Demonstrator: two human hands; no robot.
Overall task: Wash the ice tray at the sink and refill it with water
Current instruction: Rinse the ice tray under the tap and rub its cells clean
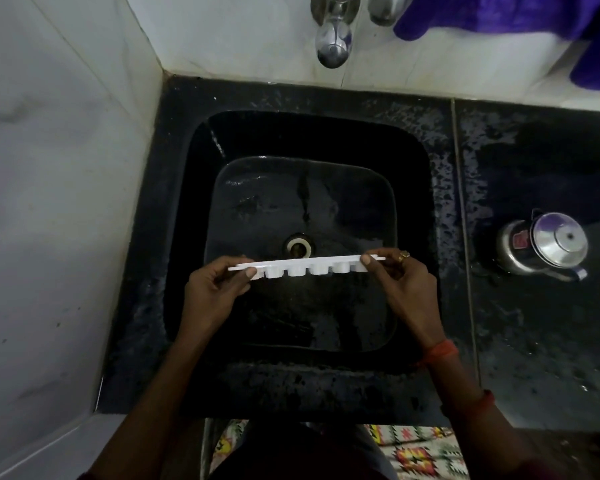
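Over the black stone sink (440, 202), I hold the white plastic ice tray (305, 266) on edge, its long axis running left to right just near of the round metal drain (298, 249). My left hand (212, 292) and right hand (406, 285) pinch opposite ends, the tray spanning between them. The chrome tap (333, 46) stands far, straight beyond the tray's middle.
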